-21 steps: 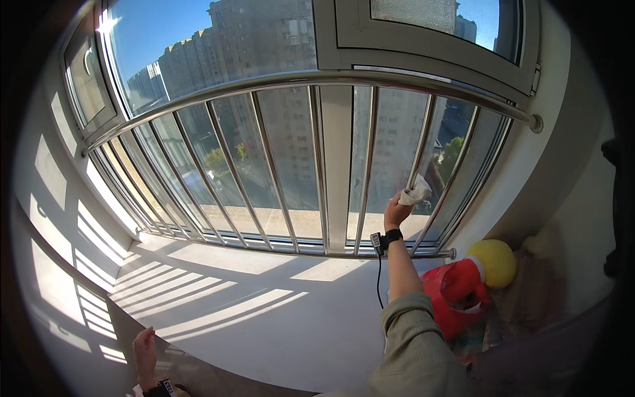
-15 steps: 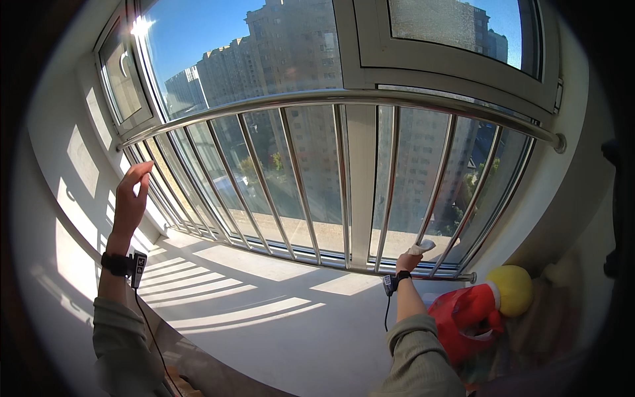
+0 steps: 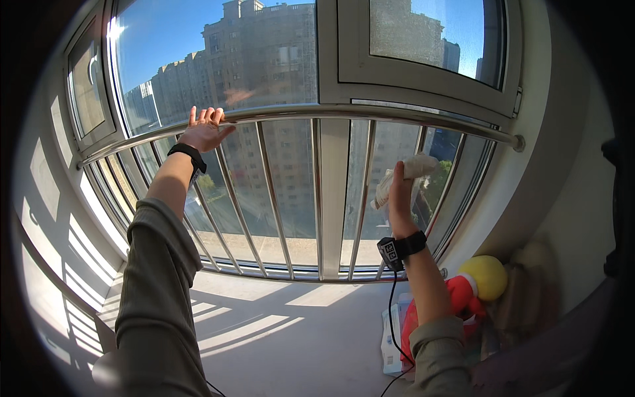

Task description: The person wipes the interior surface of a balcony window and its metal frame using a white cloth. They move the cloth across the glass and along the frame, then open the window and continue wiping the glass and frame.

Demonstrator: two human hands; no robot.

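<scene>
My left hand [image 3: 206, 135] is up at the shiny metal handrail [image 3: 284, 114], its fingers stretched and apart at the top of the bar; whether it bears weight there I cannot tell. A crumpled white cloth [image 3: 418, 167] is held in my right hand [image 3: 399, 198], raised in front of the upright bars at the right, below the rail. Part of the cloth is hidden behind the hand. Behind the bars lies the window glass [image 3: 291, 172], framed by a pale central post [image 3: 332, 198]. Both wrists wear black bands, the right one with a small box and cable.
On the white sill [image 3: 264, 357], striped with sunlight, a red soft figure with a yellow ball-shaped head [image 3: 484, 278] stands at the right. Beside it is a pale blue-and-white packet [image 3: 391, 337]. A small side window [image 3: 87, 86] is at the left; tall buildings show outside.
My left hand has moved right and up to the handrail, its fingers spreading. My right hand has risen with the white cloth from the foot of the bars. The view has shifted.
</scene>
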